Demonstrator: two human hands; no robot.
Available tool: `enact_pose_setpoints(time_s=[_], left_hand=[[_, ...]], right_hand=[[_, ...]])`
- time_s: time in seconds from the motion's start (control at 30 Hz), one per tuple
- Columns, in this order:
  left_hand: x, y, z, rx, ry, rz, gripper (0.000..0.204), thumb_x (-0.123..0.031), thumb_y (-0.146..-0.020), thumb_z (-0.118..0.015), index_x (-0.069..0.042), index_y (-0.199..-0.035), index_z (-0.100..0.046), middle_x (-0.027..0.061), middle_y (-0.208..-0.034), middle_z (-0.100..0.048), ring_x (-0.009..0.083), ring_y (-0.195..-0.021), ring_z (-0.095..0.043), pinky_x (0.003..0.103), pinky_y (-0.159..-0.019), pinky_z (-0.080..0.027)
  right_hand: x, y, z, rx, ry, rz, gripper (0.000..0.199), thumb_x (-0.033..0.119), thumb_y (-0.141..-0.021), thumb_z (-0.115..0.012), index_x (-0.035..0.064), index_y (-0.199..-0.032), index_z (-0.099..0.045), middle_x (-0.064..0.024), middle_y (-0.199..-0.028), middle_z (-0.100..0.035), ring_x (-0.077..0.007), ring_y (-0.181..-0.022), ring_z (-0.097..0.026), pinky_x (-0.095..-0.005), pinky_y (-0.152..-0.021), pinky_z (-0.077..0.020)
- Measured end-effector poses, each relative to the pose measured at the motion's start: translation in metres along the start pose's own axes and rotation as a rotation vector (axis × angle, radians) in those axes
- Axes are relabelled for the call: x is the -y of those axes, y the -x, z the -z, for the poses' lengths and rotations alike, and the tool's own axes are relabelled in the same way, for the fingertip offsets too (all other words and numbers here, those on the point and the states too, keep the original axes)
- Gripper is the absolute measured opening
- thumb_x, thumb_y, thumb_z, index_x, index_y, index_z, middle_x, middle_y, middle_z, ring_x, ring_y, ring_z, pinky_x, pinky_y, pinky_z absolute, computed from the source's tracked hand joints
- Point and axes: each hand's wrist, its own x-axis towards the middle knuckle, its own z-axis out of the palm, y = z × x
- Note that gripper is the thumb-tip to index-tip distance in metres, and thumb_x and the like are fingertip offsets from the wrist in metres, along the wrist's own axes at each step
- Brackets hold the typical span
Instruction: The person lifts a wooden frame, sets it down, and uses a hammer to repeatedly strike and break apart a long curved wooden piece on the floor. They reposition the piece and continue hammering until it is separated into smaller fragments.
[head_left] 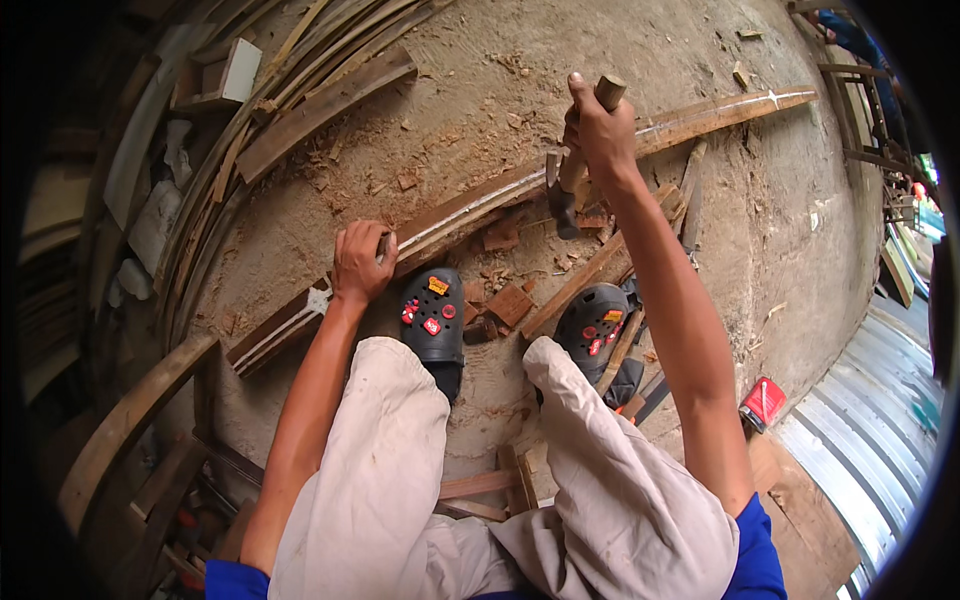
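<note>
A: While the left hand (360,262) pins the long curved wooden strip (470,205) to the ground, fingers closed over its edge, the right hand (600,125) has a hatchet (568,190) raised, fist tight round the handle. Looks like mid-trim: shaving the strip's edge.

B: Where's the strip lying?

A: Diagonally across the dirt floor (470,100), from lower left just beside the left clog (433,318) up to the far right. Hatchet head hangs just above its middle.

B: Next move needs?

A: My read: a controlled downstroke onto the strip's edge, well apart from the holding hand. The grip must keep the strip from rolling.

B: Counts, left to right?

A: One stack of bent slats (200,200) along the left rim, too many to count. Two hands, one strip being worked, one hatchet. Two dark clogs, the right clog (592,325) resting on offcuts. A handful of chips and blocks (510,303) between them. One small red pack (764,402) at right.
</note>
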Motion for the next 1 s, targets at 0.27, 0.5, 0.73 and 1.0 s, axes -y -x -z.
enact_pose_setpoints(time_s=[0.27,0.5,0.73,1.0], left_hand=[[-0.002,0.0,-0.001,0.009,-0.023,0.013,0.017,-0.023,-0.09,-0.064,-0.007,-0.097,-0.065,0.0117,-0.101,-0.065,0.0308,-0.102,-0.06,0.042,-0.09,-0.043],[-0.001,0.001,0.001,0.01,-0.02,0.001,0.018,-0.023,-0.091,-0.063,-0.006,-0.098,-0.064,0.0124,-0.1,-0.065,0.0313,-0.101,-0.06,0.043,-0.09,-0.043],[-0.001,0.001,-0.002,-0.026,-0.031,-0.016,0.017,-0.022,-0.091,-0.063,-0.007,-0.097,-0.064,0.0119,-0.099,-0.065,0.0313,-0.101,-0.06,0.043,-0.088,-0.044],[-0.001,0.0,-0.001,-0.012,-0.019,-0.008,0.016,-0.022,-0.091,-0.063,-0.007,-0.096,-0.064,0.0116,-0.098,-0.065,0.0307,-0.1,-0.061,0.042,-0.088,-0.044]], right_hand=[[-0.014,-0.02,-0.003,0.226,0.035,-0.222,0.04,0.032,-0.099,-0.066,0.0156,-0.071,-0.042,0.0066,-0.056,-0.039,-0.0069,-0.044,-0.033,-0.0268,-0.043,-0.0278],[-0.023,-0.042,-0.017,0.328,0.288,-0.085,0.04,0.037,-0.098,-0.067,0.0086,-0.075,-0.052,0.0016,-0.059,-0.049,-0.0087,-0.047,-0.047,-0.0288,-0.041,-0.038],[-0.022,-0.033,-0.014,0.361,0.242,0.041,0.044,0.045,-0.096,-0.068,0.0109,-0.076,-0.05,0.0044,-0.059,-0.047,-0.006,-0.046,-0.042,-0.0246,-0.04,-0.0342],[-0.017,-0.041,-0.028,0.521,0.458,0.073,0.046,0.047,-0.095,-0.068,0.0058,-0.078,-0.057,0.0008,-0.061,-0.052,-0.01,-0.053,-0.049,-0.0302,-0.047,-0.0408]])
